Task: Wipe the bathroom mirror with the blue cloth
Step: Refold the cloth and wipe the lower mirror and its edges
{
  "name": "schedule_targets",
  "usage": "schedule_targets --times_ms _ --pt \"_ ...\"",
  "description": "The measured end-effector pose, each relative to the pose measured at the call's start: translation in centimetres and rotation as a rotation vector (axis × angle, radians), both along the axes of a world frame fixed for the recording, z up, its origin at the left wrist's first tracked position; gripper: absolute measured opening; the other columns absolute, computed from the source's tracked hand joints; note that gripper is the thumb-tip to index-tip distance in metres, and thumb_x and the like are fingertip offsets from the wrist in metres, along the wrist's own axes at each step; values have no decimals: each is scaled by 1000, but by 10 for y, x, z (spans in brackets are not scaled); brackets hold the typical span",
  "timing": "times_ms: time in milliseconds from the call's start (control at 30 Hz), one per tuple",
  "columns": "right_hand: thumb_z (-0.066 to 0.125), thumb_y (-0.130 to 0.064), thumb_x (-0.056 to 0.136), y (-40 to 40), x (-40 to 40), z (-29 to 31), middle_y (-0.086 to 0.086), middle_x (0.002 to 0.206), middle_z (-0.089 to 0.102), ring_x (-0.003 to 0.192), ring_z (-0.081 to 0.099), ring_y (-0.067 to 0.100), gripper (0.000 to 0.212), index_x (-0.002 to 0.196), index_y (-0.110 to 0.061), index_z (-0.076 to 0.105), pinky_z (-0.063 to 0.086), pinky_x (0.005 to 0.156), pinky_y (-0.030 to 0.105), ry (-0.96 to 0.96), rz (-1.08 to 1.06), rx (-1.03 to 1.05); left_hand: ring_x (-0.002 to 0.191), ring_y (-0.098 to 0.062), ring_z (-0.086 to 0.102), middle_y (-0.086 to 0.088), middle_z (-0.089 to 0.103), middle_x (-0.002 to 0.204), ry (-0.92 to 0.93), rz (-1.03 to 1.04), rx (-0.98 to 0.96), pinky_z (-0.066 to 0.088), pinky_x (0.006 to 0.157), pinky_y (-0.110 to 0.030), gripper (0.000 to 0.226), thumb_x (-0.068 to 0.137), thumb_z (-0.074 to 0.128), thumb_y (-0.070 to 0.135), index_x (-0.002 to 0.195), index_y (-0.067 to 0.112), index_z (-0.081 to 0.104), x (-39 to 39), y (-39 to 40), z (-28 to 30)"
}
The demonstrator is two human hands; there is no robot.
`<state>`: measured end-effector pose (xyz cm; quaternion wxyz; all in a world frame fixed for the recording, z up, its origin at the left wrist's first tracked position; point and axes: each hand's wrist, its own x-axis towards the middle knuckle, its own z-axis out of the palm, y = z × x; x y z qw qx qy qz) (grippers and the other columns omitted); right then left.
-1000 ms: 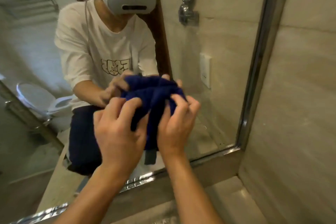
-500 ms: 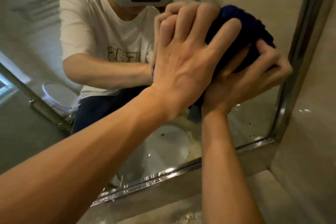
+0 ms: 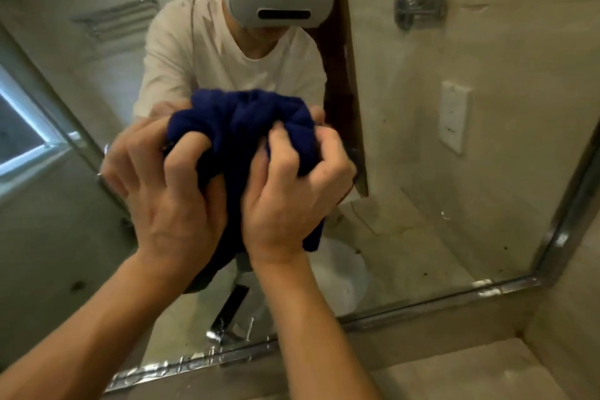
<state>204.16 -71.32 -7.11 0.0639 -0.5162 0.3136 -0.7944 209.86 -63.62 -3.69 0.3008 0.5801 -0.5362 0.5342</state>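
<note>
**2 hands bunch the blue cloth against the mirror**

The blue cloth (image 3: 246,127) sits bunched into a thick wad in front of the bathroom mirror (image 3: 454,172), near the middle of the glass and well above its chrome bottom frame (image 3: 487,291). Whether the cloth actually touches the glass cannot be told from this angle.

The left hand (image 3: 168,191) grips the wad from the left, its fingers (image 3: 181,153) curled into the fabric. The right hand (image 3: 292,198) clutches it from the right and below, fingers closed tight, knuckles up, with a tail of cloth hanging under the palm. The 2 hands lie just beside each other, and both forearms reach up from the lower edge.

The mirror reflects a person in a white T-shirt (image 3: 207,58) wearing a white headset (image 3: 279,0), a wall socket (image 3: 454,117) and a chrome fitting (image 3: 418,6) on the tiled wall.
</note>
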Motion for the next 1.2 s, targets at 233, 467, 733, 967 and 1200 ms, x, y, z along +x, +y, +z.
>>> schedule_targets --times_ms 233,467,733,967,1200 --pt "66 -24 92 46 30 -13 8 123 38 102 50 25 33 117 -28 45 43 87 36 258 140 -127 114 -49 42 -22 40 124 300 115 31 38 89 -69 34 88 57 12 116 16 39 32 71 -14" --pt "50 -36 98 -47 -67 14 16 113 60 98 53 29 37 126 -14 39 40 84 38 17 -113 83 121 -37 37 -18 45 130 50 -145 177 34 98 -56 27 94 56 24 118 17 46 -46 -29 40" --pt "40 -49 96 -131 -138 -42 17 108 55 94 52 35 54 118 -1 54 38 79 37 -245 -403 725 138 -36 30 -11 37 150 -703 -159 593 14 108 -48 63 86 14 48 142 30 37 -155 -155 61" --pt "37 -77 84 -149 -186 -80 18 119 50 103 52 37 81 121 -4 40 38 84 43 -312 -318 1100 128 -29 30 -5 50 140 -929 -201 658 19 96 -42 39 86 49 30 123 30 61 -194 -204 35" --pt "58 -42 95 -150 -216 -107 14 120 52 96 59 33 46 117 -5 41 36 65 36 -355 -284 1077 130 -33 40 -6 49 138 -955 -280 732 32 101 -47 32 94 50 38 121 25 63 -223 -244 -6"
